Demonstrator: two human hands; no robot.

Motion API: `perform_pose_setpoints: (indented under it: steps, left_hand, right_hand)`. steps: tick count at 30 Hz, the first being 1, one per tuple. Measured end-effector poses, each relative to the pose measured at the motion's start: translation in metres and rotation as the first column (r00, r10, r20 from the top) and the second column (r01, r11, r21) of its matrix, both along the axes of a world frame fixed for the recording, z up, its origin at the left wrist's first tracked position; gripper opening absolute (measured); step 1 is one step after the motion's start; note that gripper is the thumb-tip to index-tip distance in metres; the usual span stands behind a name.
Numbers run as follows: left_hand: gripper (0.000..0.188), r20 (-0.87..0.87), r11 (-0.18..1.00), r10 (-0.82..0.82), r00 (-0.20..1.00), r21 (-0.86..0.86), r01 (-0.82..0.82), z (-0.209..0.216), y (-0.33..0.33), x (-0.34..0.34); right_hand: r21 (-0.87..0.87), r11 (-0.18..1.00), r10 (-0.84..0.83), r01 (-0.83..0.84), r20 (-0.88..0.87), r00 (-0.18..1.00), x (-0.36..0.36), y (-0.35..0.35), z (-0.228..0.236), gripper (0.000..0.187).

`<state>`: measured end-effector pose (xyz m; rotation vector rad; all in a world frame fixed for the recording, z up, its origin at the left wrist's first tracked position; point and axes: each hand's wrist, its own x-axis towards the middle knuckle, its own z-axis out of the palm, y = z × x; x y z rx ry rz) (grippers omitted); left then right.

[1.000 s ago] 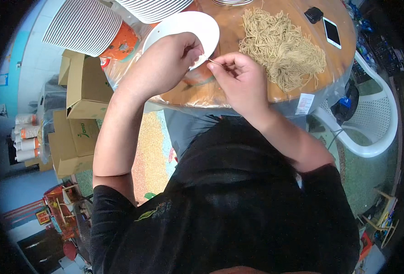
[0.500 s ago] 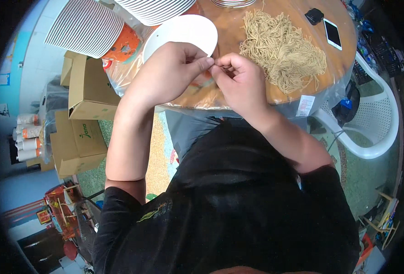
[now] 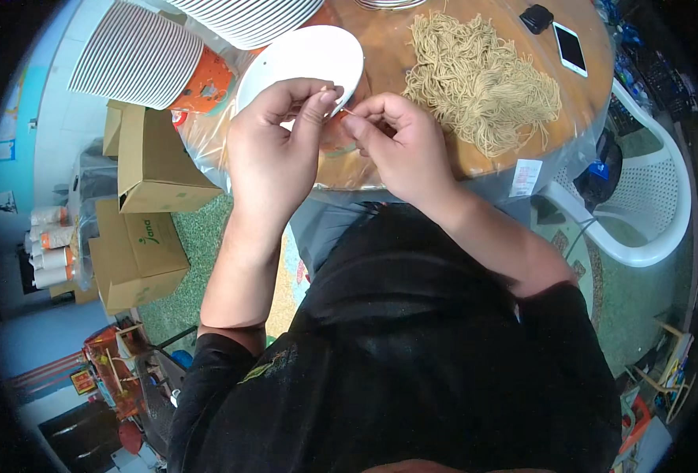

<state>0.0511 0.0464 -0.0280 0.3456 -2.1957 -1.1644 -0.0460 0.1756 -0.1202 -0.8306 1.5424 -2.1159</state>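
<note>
Over the near edge of the round table, my two hands are close together but apart. My left hand [image 3: 274,142] is pinched, thumb against forefinger, with something tiny and pale at the tips that I cannot make out. My right hand [image 3: 400,142] pinches a thin, light strand [image 3: 347,112] that points toward the left hand. Behind the left hand lies a white round paper bucket [image 3: 309,59], partly hidden by its fingers. A heap of tan cords [image 3: 487,87] lies to the right of my hands.
Stacks of white-rimmed paper buckets [image 3: 136,59] with orange sides stand at the far left. A phone [image 3: 570,49] and a small black object [image 3: 536,18] lie at the far right. Open cardboard boxes [image 3: 160,162] are left of the table [image 3: 373,169]; a white plastic chair [image 3: 649,201] stands right.
My hands have moved apart from where their fingertips met. The left hand has turned more upright, and the right has shifted slightly left. The view has shifted a little.
</note>
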Motion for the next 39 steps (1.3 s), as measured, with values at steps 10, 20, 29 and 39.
perform_pose_setpoints:
  steps: [10,20,29,39]
  left_hand:
    - [0.011,0.112,0.986,0.017,0.994,-0.164,0.001,-0.005,-0.008,0.003]
    - [0.019,0.088,0.933,-0.139,0.986,-0.322,0.160,-0.004,-0.009,0.001]
    - [0.026,0.135,0.989,-0.097,0.986,-0.098,0.111,0.003,-0.013,0.002]
    - [0.013,0.171,0.939,-0.256,0.952,0.277,0.203,0.007,-0.023,-0.002]
  right_hand:
    - [0.490,0.861,0.288,-0.136,-0.249,0.925,-0.047,0.052,0.063,0.014]
    - [0.094,0.967,0.017,0.238,-0.952,0.304,-0.083,0.028,0.090,0.013]
    - [0.023,0.983,-0.039,0.185,-0.946,0.322,-0.079,0.014,0.089,0.013]
    - [-0.313,0.898,-0.398,0.308,-0.878,0.267,-0.067,0.014,0.075,0.024]
